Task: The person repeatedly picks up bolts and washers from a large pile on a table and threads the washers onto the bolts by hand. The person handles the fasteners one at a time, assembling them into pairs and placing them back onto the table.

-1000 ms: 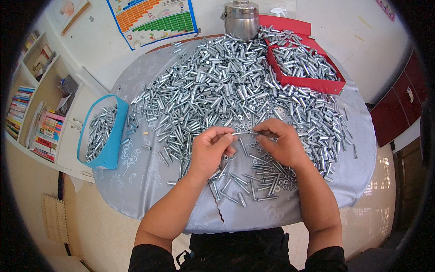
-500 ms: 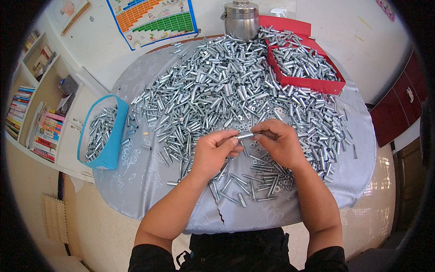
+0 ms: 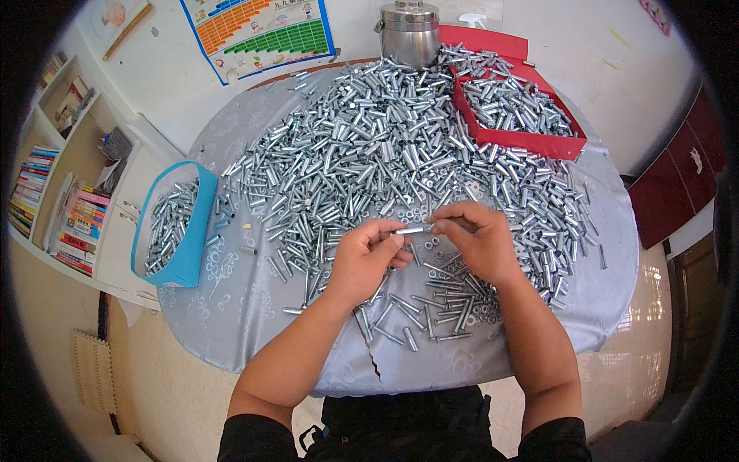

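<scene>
Above the near middle of the table, my left hand [image 3: 363, 258] pinches a silvery metal expansion bolt [image 3: 411, 230] between thumb and fingers. The bolt lies about level, pointing right. My right hand [image 3: 481, 242] is closed at its right end, thumb and fingertips pressed together there; whether a small nut or washer is between them is hidden. Loose nuts [image 3: 416, 213] lie on the cloth just beyond my hands. Thin bolts [image 3: 454, 308] and washers lie below my right hand, and a short metal sleeve [image 3: 411, 339] rests near the front edge.
A large heap of metal bolts and sleeves [image 3: 362, 146] covers the far part of the table. A red box [image 3: 531, 142] full of them stands at the back right, a blue bin [image 3: 188, 258] with more at the left. Behind the heap is a steel pot [image 3: 410, 38].
My right hand has turned a little and its fingers have lifted at the bolt's end. The bolt and my left hand have shifted slightly left.
</scene>
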`<act>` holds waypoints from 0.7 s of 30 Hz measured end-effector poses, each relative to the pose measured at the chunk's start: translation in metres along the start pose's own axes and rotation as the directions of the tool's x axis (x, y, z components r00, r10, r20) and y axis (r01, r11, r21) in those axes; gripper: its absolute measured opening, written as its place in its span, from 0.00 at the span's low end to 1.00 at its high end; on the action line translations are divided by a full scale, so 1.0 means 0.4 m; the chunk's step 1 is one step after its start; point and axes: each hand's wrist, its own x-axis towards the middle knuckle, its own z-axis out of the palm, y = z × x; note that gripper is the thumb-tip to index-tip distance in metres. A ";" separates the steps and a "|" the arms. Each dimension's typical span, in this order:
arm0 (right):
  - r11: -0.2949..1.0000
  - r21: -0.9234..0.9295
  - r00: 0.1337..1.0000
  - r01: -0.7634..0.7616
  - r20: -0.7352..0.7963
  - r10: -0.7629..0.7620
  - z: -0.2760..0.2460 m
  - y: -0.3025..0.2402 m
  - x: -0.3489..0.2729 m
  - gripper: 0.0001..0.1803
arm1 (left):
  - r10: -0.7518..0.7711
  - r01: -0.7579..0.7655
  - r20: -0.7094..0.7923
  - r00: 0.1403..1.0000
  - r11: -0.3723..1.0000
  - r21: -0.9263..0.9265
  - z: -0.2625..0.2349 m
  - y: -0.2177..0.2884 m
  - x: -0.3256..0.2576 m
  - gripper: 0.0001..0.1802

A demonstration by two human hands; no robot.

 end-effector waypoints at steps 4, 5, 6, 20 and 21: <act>0.991 -0.132 0.999 0.004 -0.031 -0.009 -0.020 0.001 0.010 0.08 | 0.000 0.000 -0.005 1.000 1.000 -0.012 -0.007 -0.001 0.003 0.11; 0.989 -0.147 0.999 0.003 -0.038 -0.009 -0.020 0.001 0.010 0.08 | 0.003 -0.003 0.000 1.000 1.000 -0.018 -0.008 -0.002 0.003 0.11; 0.987 -0.163 0.999 0.002 -0.045 -0.009 -0.021 0.000 0.010 0.08 | 0.006 -0.006 0.006 1.000 1.000 -0.025 -0.010 -0.004 0.003 0.11; 0.974 0.167 0.987 -0.154 0.070 0.144 -0.016 0.010 0.012 0.09 | -0.032 0.034 0.043 0.999 0.998 -0.047 -0.006 0.001 0.000 0.11; 0.974 0.159 0.985 -0.163 0.083 0.151 -0.012 0.004 0.010 0.08 | -0.030 0.032 0.046 0.998 0.999 -0.042 -0.006 0.000 -0.001 0.11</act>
